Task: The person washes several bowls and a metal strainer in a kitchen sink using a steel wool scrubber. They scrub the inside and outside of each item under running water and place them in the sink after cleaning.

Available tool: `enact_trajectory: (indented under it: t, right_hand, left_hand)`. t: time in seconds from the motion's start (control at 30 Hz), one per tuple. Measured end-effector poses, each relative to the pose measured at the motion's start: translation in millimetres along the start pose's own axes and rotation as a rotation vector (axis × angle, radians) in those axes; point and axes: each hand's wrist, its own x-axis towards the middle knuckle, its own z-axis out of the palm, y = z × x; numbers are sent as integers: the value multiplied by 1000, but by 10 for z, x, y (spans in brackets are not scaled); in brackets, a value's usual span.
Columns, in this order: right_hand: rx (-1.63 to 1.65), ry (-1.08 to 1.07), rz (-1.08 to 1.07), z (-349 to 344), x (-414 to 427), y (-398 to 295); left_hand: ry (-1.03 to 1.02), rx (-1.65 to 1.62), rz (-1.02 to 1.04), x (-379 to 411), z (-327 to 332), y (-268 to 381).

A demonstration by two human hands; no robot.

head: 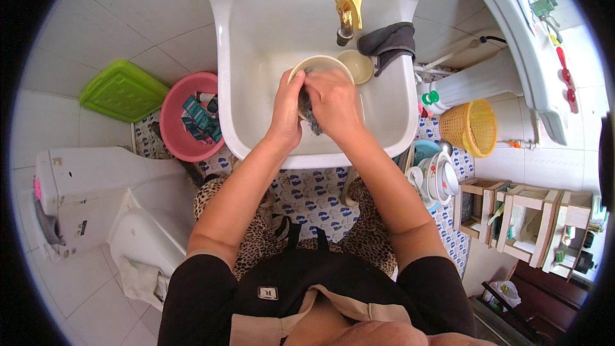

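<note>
Over the white ceramic sink (250, 134), my left hand (286, 113) grips a cream-coloured bowl (321, 62) by its side, thumb at the rim. The bowl is tilted, and much of it is hidden by my hands. My right hand (335, 101) is closed around a dark grey scrubber (312, 116) that looks fibrous, with part of it inside the bowl. A second cream bowl (356, 65) stands in the basin just beyond my right hand. Above it a dark grey cloth (391, 42) hangs over the sink's right rim.
A gold-coloured faucet (348, 9) juts over the basin. At left stand a pink basin (178, 134) with packets, a green plastic lid (122, 90) and a toilet (144, 235). At right are stacked enamel basins (435, 178), a yellow basket (463, 127) and a wooden rack (519, 221).
</note>
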Motion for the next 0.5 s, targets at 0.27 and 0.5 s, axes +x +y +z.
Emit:
enact_trajectory:
  t: [0.27,0.5]
  right_hand:
    - [113,-166,34,-70,-47,-88]
    - [-37,-158,54,-89,-67,-15]
  left_hand:
    - [-31,-12,-16,6,-107,4]
    - [-32,96,106,3,-52,99]
